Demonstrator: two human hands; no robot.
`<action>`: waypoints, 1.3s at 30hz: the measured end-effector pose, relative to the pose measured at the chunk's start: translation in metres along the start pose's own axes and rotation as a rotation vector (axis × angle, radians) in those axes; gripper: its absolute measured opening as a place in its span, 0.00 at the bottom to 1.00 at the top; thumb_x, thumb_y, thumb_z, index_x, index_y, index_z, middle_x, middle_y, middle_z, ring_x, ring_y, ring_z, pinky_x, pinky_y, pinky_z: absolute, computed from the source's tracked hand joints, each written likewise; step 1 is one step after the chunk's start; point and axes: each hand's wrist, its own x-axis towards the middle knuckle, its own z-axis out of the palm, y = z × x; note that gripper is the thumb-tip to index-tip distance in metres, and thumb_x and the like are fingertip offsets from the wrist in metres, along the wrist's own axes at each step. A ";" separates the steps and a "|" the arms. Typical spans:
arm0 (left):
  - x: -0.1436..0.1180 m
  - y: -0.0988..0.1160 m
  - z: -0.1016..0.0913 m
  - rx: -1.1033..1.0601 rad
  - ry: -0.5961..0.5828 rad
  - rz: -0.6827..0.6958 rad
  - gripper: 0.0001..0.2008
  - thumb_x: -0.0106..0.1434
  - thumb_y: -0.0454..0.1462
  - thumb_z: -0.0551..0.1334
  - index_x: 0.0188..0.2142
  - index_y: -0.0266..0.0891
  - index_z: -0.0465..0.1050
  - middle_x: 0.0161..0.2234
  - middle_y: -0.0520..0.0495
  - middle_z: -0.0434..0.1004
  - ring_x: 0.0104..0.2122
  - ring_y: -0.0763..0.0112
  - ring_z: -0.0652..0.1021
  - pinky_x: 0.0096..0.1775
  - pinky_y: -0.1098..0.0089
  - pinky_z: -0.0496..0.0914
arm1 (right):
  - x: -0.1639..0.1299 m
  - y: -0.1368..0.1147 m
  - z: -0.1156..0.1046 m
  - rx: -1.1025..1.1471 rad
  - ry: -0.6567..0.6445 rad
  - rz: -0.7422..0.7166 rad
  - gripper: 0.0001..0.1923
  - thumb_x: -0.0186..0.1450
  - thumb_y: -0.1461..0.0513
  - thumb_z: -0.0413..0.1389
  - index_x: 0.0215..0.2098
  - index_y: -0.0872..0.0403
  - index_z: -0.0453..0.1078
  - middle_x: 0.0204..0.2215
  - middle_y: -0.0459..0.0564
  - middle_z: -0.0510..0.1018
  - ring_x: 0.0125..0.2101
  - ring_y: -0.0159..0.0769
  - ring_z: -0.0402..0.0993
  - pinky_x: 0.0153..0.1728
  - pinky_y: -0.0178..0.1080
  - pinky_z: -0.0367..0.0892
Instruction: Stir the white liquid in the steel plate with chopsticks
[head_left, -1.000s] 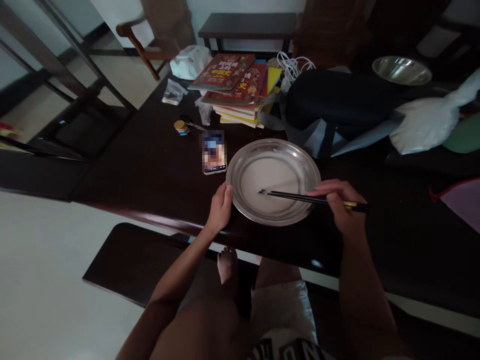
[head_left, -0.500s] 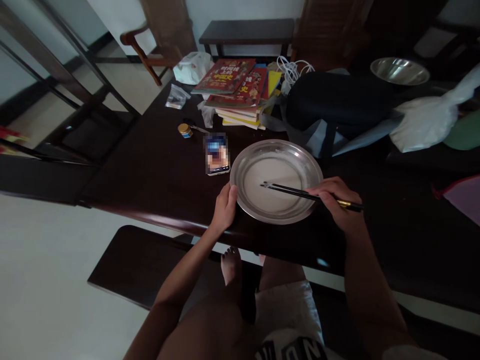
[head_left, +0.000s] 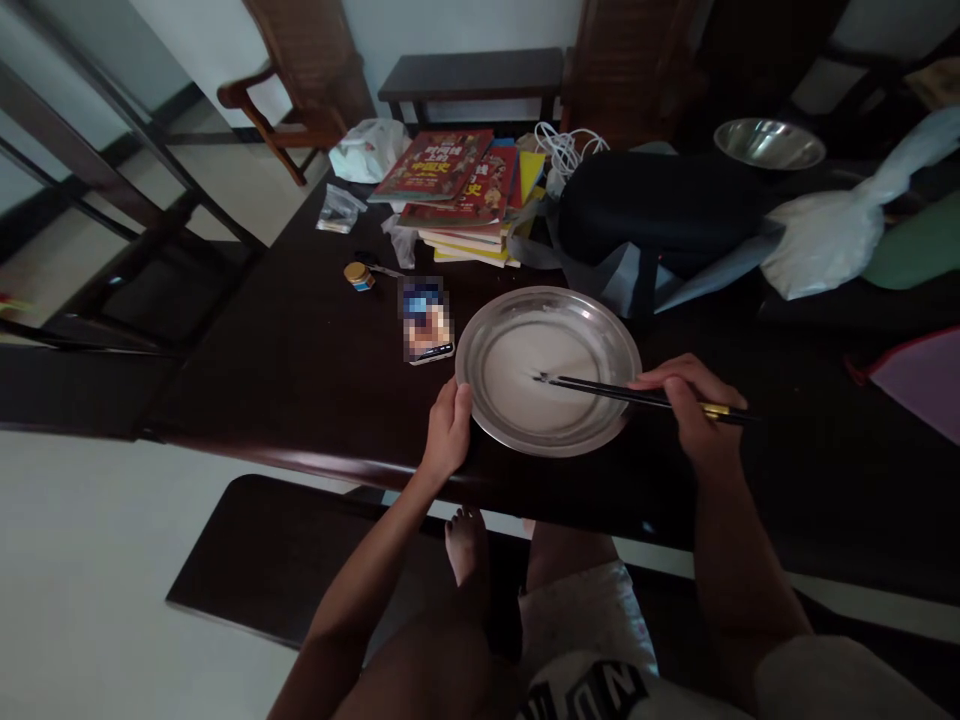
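A round steel plate (head_left: 517,320) lies on the dark wooden table (head_left: 300,370) near its front edge. My left hand (head_left: 448,430) grips the plate's left rim. My right hand (head_left: 686,405) holds a pair of black chopsticks (head_left: 600,389) with gold ends, their tips resting over the middle of the plate. The plate looks bare apart from a pale film. A phone (head_left: 425,320) lies just left of the plate.
Behind the plate sit a stack of books (head_left: 457,190), a dark bag (head_left: 667,210), white cables (head_left: 562,150), plastic bags (head_left: 817,240), a steel bowl (head_left: 769,145) and a small gold-lidded jar (head_left: 358,275). A dark bench (head_left: 277,540) stands below the table.
The chopstick tips have shifted slightly right across the plate. My left hand stays on the rim. The view has drifted a little.
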 end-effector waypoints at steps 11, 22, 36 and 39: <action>0.002 0.001 0.001 -0.002 0.001 -0.014 0.35 0.74 0.61 0.48 0.54 0.35 0.78 0.53 0.35 0.83 0.54 0.53 0.81 0.59 0.56 0.71 | -0.001 0.001 -0.002 0.019 -0.026 -0.018 0.11 0.74 0.60 0.56 0.40 0.43 0.82 0.31 0.46 0.86 0.35 0.43 0.78 0.37 0.48 0.72; 0.003 -0.001 0.001 -0.006 -0.007 -0.015 0.35 0.73 0.61 0.48 0.54 0.35 0.78 0.54 0.35 0.82 0.55 0.53 0.80 0.59 0.55 0.71 | -0.001 -0.002 -0.001 0.022 0.013 -0.007 0.11 0.74 0.61 0.56 0.42 0.44 0.83 0.31 0.46 0.86 0.34 0.43 0.78 0.37 0.48 0.71; 0.003 0.000 0.002 -0.021 -0.006 -0.002 0.34 0.74 0.60 0.49 0.56 0.35 0.77 0.56 0.34 0.82 0.57 0.52 0.80 0.61 0.53 0.70 | -0.003 -0.003 -0.004 0.063 -0.062 -0.023 0.12 0.73 0.63 0.56 0.45 0.43 0.82 0.31 0.45 0.87 0.35 0.43 0.77 0.38 0.48 0.70; 0.003 0.000 0.002 -0.018 -0.004 -0.006 0.35 0.74 0.59 0.49 0.57 0.34 0.77 0.56 0.34 0.82 0.57 0.52 0.80 0.60 0.54 0.71 | -0.002 -0.004 -0.004 0.010 -0.208 -0.026 0.11 0.72 0.63 0.58 0.45 0.43 0.82 0.34 0.45 0.87 0.36 0.42 0.78 0.41 0.49 0.70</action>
